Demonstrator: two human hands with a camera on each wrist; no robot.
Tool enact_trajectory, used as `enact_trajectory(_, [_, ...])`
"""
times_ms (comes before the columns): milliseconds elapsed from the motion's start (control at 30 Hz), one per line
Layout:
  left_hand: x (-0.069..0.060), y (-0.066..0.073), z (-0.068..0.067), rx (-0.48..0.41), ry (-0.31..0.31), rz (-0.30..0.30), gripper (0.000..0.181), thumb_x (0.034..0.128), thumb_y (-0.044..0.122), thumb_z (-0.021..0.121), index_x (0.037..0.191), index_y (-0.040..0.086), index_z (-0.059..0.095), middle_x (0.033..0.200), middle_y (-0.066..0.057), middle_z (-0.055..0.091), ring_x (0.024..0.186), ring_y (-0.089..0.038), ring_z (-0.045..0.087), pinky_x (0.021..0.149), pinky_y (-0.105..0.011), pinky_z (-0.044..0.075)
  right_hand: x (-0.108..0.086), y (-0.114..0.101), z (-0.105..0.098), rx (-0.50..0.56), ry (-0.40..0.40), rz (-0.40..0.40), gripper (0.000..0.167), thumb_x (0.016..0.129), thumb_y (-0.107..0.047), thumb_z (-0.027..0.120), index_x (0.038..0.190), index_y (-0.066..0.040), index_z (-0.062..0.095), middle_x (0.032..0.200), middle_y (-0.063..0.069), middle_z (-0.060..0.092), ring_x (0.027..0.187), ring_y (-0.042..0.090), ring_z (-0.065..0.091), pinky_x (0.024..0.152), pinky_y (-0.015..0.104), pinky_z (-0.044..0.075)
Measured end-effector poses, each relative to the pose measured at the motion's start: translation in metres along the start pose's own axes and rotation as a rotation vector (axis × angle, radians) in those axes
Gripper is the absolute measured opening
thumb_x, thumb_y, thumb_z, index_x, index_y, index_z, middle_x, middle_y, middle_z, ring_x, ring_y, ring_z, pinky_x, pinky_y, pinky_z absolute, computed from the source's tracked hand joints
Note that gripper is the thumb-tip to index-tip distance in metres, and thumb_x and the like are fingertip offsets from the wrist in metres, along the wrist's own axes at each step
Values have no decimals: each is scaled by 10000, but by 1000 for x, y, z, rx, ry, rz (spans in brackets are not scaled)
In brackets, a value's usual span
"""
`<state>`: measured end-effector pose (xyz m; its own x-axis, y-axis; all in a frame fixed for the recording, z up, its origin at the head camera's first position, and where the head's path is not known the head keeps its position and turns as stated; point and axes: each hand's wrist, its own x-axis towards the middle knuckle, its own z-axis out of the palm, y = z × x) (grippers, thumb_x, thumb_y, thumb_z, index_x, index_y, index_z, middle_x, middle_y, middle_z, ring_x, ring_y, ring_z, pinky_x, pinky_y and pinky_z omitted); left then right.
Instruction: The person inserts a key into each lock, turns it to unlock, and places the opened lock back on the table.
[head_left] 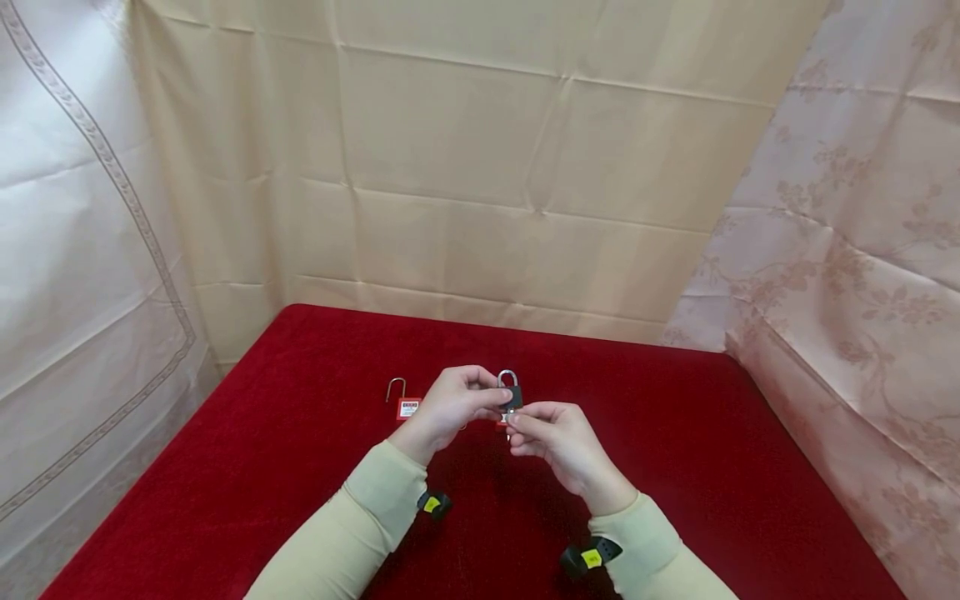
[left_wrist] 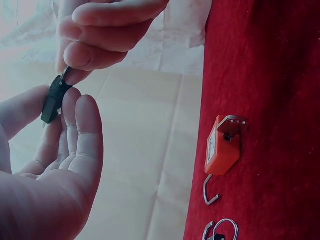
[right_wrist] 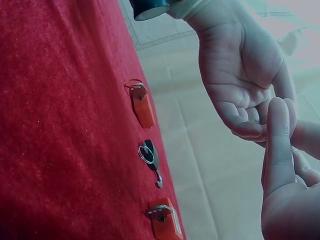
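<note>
Between thumb and fingers, my left hand (head_left: 456, 406) holds a small black padlock (head_left: 513, 398) above the table. The padlock's silver shackle (head_left: 507, 375) points up and away; whether it is latched I cannot tell. Just below the body, my right hand (head_left: 561, 442) pinches a small metal key (head_left: 511, 413) at the padlock's underside. In the left wrist view the black padlock (left_wrist: 54, 102) sits at the left hand's fingertips, with the key's edge (left_wrist: 65, 74) against it under the right hand (left_wrist: 107, 37). The right wrist view hides the padlock behind the fingers.
A red padlock (head_left: 408, 408) with its shackle raised lies on the red cloth-covered table (head_left: 315, 467). In the right wrist view, a black padlock (right_wrist: 152, 156) with a key ring lies between two red padlocks, one farther (right_wrist: 143, 111) and one nearer (right_wrist: 167, 222). Draped curtains surround the table.
</note>
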<state>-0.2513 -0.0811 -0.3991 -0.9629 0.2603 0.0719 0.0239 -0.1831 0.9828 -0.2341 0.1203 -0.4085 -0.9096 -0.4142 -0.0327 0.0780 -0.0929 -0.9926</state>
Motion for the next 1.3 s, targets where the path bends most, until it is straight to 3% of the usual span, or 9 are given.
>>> enact_trajectory(233, [-2, 3, 1, 4, -2, 14, 143, 899, 3, 738, 980, -77, 652, 886, -113, 693, 769, -199, 703, 751, -372, 615, 0, -1, 1, 20, 9, -3, 281, 946, -65, 726, 1096, 165, 664, 881, 190, 716, 710, 161, 700, 752, 379, 621])
enact_trajectory(433, [-2, 3, 1, 2, 2, 18, 133, 899, -10, 737, 982, -76, 656, 883, -112, 699, 765, -194, 705, 815, -465, 606, -1, -2, 3, 58, 32, 1, 231, 934, -78, 745, 1053, 114, 701, 832, 145, 720, 695, 152, 695, 736, 357, 622])
enact_trajectory(700, [-2, 2, 1, 8, 4, 13, 135, 897, -4, 744, 984, -64, 660, 859, -104, 705, 759, -195, 703, 752, -364, 616, -1, -1, 4, 70, 47, 9, 116, 941, -63, 733, 995, 41, 733, 827, 122, 726, 701, 151, 697, 732, 354, 622])
enact_trajectory(967, [-1, 2, 1, 50, 20, 25, 142, 883, 4, 759, 967, -60, 664, 846, -103, 712, 748, -192, 710, 758, -391, 618, 0, 0, 4, 70, 41, 2, 164, 936, -65, 739, 1022, 73, 717, 885, 173, 737, 724, 162, 706, 741, 372, 622])
enact_trajectory(1200, [-1, 2, 1, 44, 32, 38, 125, 880, -9, 755, 949, -60, 664, 839, -99, 715, 753, -205, 714, 757, -413, 618, 0, 0, 3, 23, 13, -25, 356, 949, -71, 722, 1131, 214, 613, 889, 135, 745, 737, 166, 710, 746, 390, 622])
enact_trajectory(1300, [-1, 3, 2, 46, 36, 43, 123, 879, -9, 757, 946, -57, 665, 834, -98, 716, 757, -215, 715, 770, -439, 616, 0, -1, 3, -12, 13, -39, 373, 959, -81, 713, 1149, 222, 606, 896, 139, 746, 739, 169, 710, 750, 402, 622])
